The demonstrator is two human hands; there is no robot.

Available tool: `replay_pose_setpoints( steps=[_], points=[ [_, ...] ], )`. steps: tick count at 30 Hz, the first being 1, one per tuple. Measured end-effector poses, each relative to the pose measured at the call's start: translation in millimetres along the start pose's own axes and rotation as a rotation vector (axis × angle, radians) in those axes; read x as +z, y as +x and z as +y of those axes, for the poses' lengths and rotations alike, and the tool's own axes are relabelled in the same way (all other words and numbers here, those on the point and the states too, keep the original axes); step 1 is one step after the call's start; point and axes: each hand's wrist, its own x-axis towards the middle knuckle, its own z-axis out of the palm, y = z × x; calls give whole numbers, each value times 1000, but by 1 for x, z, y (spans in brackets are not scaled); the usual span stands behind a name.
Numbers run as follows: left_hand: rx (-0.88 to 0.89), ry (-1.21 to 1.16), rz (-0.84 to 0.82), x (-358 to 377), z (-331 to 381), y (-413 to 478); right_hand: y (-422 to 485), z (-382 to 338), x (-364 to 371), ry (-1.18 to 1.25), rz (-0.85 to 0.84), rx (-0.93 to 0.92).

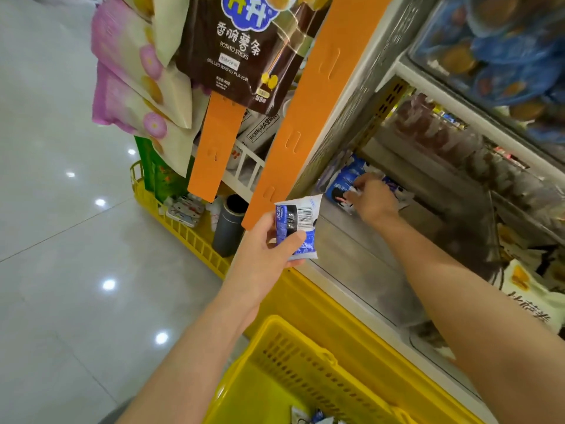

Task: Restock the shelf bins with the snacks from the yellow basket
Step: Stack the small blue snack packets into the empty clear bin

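1. We see the yellow basket (308,359) at the bottom of the view, just in front of the shelf. A few loose packets (316,417) in blue and white lie on its floor.
2. The shelf bin (360,258) is a long clear-fronted trough on the lowest shelf. At its far end, binned packets (344,179) of the same blue and white stand crowded together.
3. The next bin to the right holds cream-and-yellow bags (526,286). The shelf above carries dark reddish packets (428,130), and the top bin holds blue-wrapped snacks (504,47).
4. A yellow crate (189,231) stands on the floor to the left. In it we make out a dark cylinder (227,231) and a green bag (159,172).
5. The left hand (269,249) grips one snack packet (298,228), thumb across the front and fingers behind. The packet is held upright with its barcode towards us. It is above the basket's far side, just outside the bin's near edge and in front of an orange hanging strip (305,117).
6. The right hand (373,200) reaches deep into the shelf bin with its fingers bent down onto the binned packets, touching them. The hand is blurred, so we cannot tell whether it pinches one or only presses on them.
7. The held packet is apart from the right hand, to its left and nearer to us.
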Motion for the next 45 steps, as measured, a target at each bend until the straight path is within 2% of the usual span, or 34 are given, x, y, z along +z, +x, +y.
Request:
replay_pose_setpoints(
  steps=[5, 8, 12, 15, 20, 23, 25, 28, 30, 33, 35, 37, 39, 41, 45],
  points=[
    [-21, 13, 13, 6, -2, 1, -10, -3, -5, -20, -2, -56],
    [-52, 19, -15, 9, -2, -3, -33, -14, -20, 189, 81, -80],
    [-99, 6, -35, 15, -2, -12, -90, -26, -45, 388, 231, -249],
    [-70, 50, -100, 21, -1, -20, -137, -27, -56, 402, 187, -353],
    [21, 260, -207, 28, -3, -34, -183, -16, -76, 404, -66, -399],
    [-53, 276, -136, 32, -7, -41, -202, -6, -87, 453, -6, -404],
    [-167, 277, -118, 36, -8, -47, -212, 2, -91, 418, 68, -471],
    [-320, -3, -239, 44, -5, -54, -228, 14, -90, 185, 91, -684],
    [-307, -115, -289, 47, -3, -57, -239, 20, -86, 104, 62, -772],
    [-255, -92, -228, 49, -6, -61, -247, 28, -81, 68, 3, -825],
    [-223, -52, -183, 50, -7, -62, -249, 29, -80, 163, -27, -743],
    [-176, -22, -167, 49, -7, -63, -250, 27, -79, 295, 5, -580],
    [-104, 23, -198, 48, -5, -64, -247, 23, -79, 428, 21, -378],
    [-39, 122, -236, 49, -4, -67, -241, 19, -80, 542, -58, -225],
    [108, 233, -136, 56, -12, -70, -229, 12, -81, 742, -243, -159]
  ],
)
